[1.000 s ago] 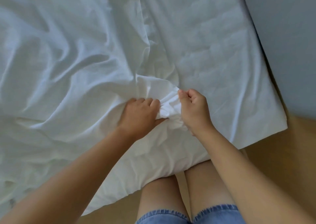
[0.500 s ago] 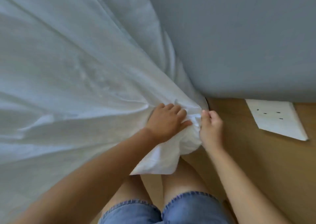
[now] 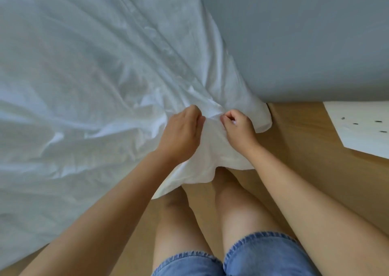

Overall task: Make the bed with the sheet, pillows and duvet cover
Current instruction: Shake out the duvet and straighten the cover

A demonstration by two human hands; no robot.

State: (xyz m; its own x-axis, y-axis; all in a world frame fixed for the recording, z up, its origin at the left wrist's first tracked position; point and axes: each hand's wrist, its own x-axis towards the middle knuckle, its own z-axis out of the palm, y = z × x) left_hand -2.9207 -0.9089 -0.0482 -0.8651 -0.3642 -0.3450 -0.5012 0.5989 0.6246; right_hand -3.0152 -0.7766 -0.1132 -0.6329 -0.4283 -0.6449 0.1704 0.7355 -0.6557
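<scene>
White cotton-looking cloth fills most of the head view, and honestly I can't tell if it's the sheet (image 3: 101, 82) or the duvet cover, so I'll just say sheet. It's spread over the bed on the left and gathers into a bunched corner right in front of the person, near where the grey wall (image 3: 305, 44) meets the wooden floor (image 3: 299, 149). Both hands sit on that corner, close together but not touching. The left hand (image 3: 181, 136) has its fingers (image 3: 195, 112) curled down into the cloth, gripping a handful, and the right hand (image 3: 239, 130) is closed in a tighter pinch on a fold just beside it. My guess is they're holding it like that to find the corner seam or to pull the cloth taut; the creases fanning out from the hands suggest it's under some tension. The loose end hangs off the bed and drapes over the person's knees, just above the denim shorts (image 3: 263, 252). What you can't see: the mattress and bed frame are completely covered, so I can't say if the corner is lined up with anything. Most fingertips are buried in the folds, so exactly what they have hold of is a mystery. No pillows in shot. The lower legs and feet are hidden behind the hanging cloth. A white panel (image 3: 362, 126) with a few dark marks lies on the floor at the right, cut off by the edge, and I can't make out what it is.
</scene>
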